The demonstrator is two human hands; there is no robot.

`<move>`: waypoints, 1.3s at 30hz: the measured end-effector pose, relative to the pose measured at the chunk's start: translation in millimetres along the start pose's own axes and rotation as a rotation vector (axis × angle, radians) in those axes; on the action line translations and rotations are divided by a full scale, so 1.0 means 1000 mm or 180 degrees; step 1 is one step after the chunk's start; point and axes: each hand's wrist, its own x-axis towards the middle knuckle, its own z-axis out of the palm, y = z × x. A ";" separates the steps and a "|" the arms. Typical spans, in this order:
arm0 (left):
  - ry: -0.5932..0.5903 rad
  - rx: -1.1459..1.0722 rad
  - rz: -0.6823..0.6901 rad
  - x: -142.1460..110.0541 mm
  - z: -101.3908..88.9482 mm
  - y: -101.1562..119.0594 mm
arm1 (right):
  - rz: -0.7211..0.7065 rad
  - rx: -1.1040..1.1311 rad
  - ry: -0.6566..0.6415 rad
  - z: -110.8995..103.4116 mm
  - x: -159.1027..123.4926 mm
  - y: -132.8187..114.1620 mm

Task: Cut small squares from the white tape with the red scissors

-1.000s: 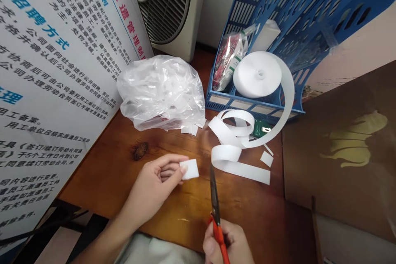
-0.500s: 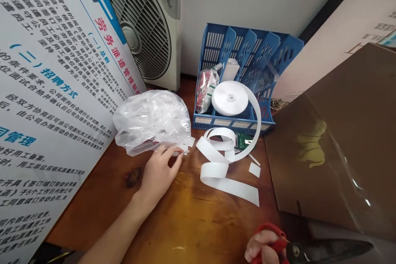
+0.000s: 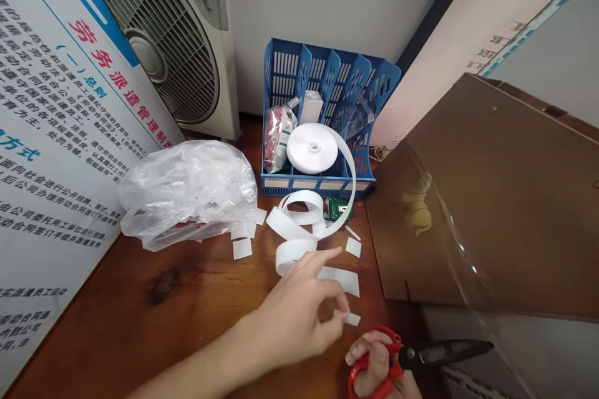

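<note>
My left hand (image 3: 294, 318) hovers with fingers spread over the loose end of a white tape strip (image 3: 299, 230) that curls across the wooden table (image 3: 196, 305). The index finger points along the strip, and a small white scrap (image 3: 354, 318) lies at the fingertips. The strip runs up to a white roll (image 3: 312, 148) resting in a blue file rack (image 3: 322, 184). My right hand (image 3: 377, 365) grips red-handled scissors (image 3: 421, 355) low at the table's front edge, the dark blades lying toward the right. Cut white pieces (image 3: 242, 248) lie beside a clear plastic bag (image 3: 187, 193).
A printed poster board (image 3: 56, 137) leans along the left. A box fan (image 3: 173, 43) stands at the back. A large brown board (image 3: 482, 199) slopes over the right side. A green item (image 3: 337, 207) lies in front of the rack, with another cut piece (image 3: 353, 247) nearby.
My left hand carried the cut piece to the bag, left it there, and came back right over the strip. The scissors swung from pointing forward to pointing right. My view tilted up.
</note>
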 end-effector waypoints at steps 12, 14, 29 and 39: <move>-0.0995 0.0671 0.0680 0.046 0.016 -0.030 | 0.0053 -0.0002 -0.0026 0.001 0.002 0.004; -0.1076 0.0706 0.0691 0.044 0.017 -0.030 | 0.0083 -0.0014 -0.0051 -0.001 0.003 0.006; -0.0524 0.0286 0.0685 0.008 -0.003 -0.030 | 0.0169 -0.0293 -0.0236 -0.005 0.012 0.009; 0.0490 -0.0159 0.0112 -0.032 -0.004 -0.035 | 0.0376 -0.0295 -0.0189 -0.004 0.010 0.018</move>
